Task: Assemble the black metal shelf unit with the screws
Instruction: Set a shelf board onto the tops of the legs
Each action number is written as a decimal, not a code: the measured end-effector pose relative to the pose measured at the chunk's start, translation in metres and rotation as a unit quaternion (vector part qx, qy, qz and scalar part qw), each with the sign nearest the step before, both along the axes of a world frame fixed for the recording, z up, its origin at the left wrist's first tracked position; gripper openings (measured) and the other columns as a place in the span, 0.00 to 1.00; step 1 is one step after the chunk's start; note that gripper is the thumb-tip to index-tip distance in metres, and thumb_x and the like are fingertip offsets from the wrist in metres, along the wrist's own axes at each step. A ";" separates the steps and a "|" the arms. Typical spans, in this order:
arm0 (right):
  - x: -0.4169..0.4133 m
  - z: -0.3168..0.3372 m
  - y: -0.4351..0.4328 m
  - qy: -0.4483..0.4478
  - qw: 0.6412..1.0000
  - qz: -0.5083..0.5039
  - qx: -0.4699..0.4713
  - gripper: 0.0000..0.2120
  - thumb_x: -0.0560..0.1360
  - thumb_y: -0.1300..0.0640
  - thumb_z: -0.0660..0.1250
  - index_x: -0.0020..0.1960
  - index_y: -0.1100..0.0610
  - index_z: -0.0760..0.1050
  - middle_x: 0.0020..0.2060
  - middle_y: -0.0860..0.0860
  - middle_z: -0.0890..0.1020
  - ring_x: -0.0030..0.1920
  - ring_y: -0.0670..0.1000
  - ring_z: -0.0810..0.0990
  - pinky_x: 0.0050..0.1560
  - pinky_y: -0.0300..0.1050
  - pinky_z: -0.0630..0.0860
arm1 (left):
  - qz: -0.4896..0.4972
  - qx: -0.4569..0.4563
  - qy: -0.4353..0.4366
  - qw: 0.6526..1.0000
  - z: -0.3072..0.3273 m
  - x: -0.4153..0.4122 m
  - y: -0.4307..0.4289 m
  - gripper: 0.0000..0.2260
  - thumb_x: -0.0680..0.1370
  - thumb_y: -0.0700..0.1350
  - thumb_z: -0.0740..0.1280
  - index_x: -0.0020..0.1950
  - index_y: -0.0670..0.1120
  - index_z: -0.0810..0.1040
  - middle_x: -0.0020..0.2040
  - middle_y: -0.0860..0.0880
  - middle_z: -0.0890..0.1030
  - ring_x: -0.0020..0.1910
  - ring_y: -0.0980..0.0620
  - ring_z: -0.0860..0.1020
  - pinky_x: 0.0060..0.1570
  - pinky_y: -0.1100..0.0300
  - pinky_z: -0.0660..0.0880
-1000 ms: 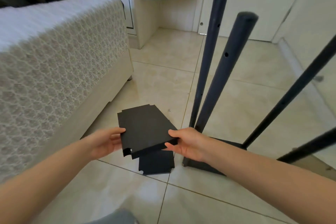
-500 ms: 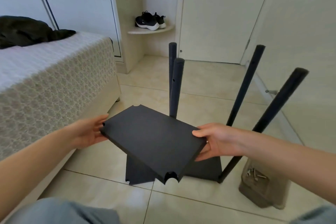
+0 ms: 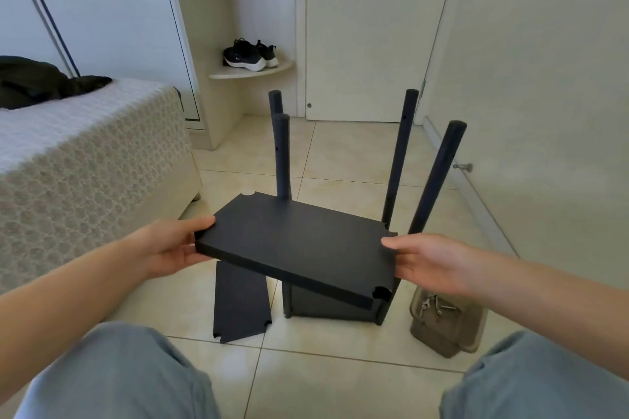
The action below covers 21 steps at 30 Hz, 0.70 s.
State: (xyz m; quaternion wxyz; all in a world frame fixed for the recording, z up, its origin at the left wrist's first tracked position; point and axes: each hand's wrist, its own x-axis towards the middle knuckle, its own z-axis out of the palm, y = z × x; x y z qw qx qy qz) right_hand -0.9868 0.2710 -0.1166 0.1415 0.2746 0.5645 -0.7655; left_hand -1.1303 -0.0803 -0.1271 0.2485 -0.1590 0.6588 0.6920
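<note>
The left hand (image 3: 170, 245) grips the left short edge of the shelf panel (image 3: 299, 245), thumb on top and fingers beneath. The right hand (image 3: 425, 262) clasps the opposite edge likewise. The panel hangs tilted over the near side of the post frame (image 3: 437, 177), above the bottom shelf (image 3: 326, 308). To seat it well, I judge it needs levelling, with its corner notches lined up on the posts before it goes down. Just right of the frame, a translucent tub (image 3: 442, 340) holds loose screws (image 3: 434, 305). Left of the frame lies a spare panel (image 3: 240, 303).
</note>
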 end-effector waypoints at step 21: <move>0.033 0.110 0.054 0.145 0.981 -0.048 0.122 0.11 0.76 0.62 0.69 0.58 0.63 0.79 0.51 0.56 0.86 0.44 0.50 0.86 0.36 0.43 0.82 | -0.087 0.078 0.111 0.987 0.108 0.062 0.035 0.18 0.68 0.45 0.74 0.56 0.42 0.81 0.42 0.46 0.85 0.37 0.51 0.86 0.31 0.61 0.81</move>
